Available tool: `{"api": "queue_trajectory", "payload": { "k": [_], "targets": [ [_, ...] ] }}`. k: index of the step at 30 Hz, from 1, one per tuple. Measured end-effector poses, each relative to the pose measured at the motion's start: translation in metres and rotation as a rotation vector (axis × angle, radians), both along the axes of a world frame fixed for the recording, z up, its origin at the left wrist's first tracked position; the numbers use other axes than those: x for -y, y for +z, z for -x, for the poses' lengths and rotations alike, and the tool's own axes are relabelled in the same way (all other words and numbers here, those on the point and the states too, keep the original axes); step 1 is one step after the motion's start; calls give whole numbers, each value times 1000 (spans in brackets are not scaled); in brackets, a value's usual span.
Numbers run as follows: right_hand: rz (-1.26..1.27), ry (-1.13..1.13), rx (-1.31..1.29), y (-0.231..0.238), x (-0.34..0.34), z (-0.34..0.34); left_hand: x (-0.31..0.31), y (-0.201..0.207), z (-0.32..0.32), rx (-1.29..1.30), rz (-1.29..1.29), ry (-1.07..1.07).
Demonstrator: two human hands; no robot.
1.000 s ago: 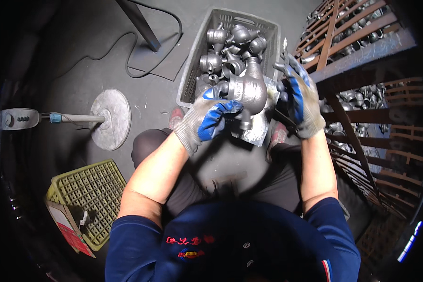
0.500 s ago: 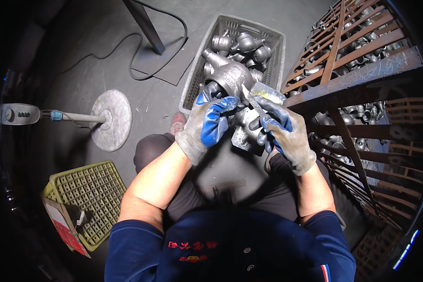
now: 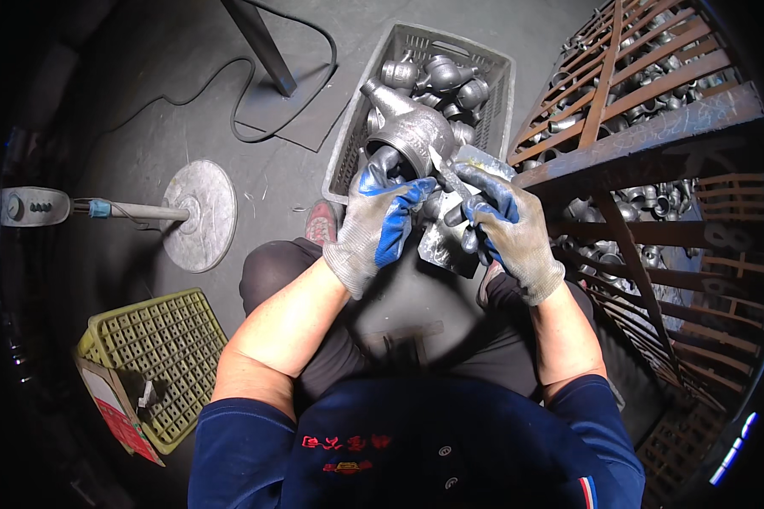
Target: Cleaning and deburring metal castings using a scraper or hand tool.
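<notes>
Head view: my left hand grips the cast valve body; my right hand holds a flat blade, apparently deburring. Next stroke needs steady support.

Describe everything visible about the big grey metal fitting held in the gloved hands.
The large dull-grey cast-metal pipe fitting has a bulbous body narrowing to a neck that points up-left over the grey plastic crate of similar fittings. Its surface looks rough and unpolished. The left gloved hand grips it from below; the right gloved hand holds a thin metal tool against it.
</notes>
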State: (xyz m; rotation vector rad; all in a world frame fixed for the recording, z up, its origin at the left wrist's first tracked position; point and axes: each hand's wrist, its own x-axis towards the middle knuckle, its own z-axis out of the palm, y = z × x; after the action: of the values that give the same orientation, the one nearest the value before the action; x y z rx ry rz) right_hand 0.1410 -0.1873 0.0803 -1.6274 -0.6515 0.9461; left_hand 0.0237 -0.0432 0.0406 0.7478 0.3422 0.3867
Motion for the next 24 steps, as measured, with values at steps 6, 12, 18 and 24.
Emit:
{"api": "queue_trajectory", "payload": {
  "k": [6, 12, 18, 24],
  "targets": [
    [-89, -151, 116, -7, -8, -7, 4, -2, -2, -54, 105, -35],
    [-94, -159, 128, -10, -3, -6, 5, -1, -2, -29, -329, 11],
    [-134, -124, 73, -9, 1, -8, -3, 5, -6, -29, 173, 14],
    [-113, -120, 61, -12, 5, -12, -2, 12, -11, -309, 82, 69]
  ]
}}
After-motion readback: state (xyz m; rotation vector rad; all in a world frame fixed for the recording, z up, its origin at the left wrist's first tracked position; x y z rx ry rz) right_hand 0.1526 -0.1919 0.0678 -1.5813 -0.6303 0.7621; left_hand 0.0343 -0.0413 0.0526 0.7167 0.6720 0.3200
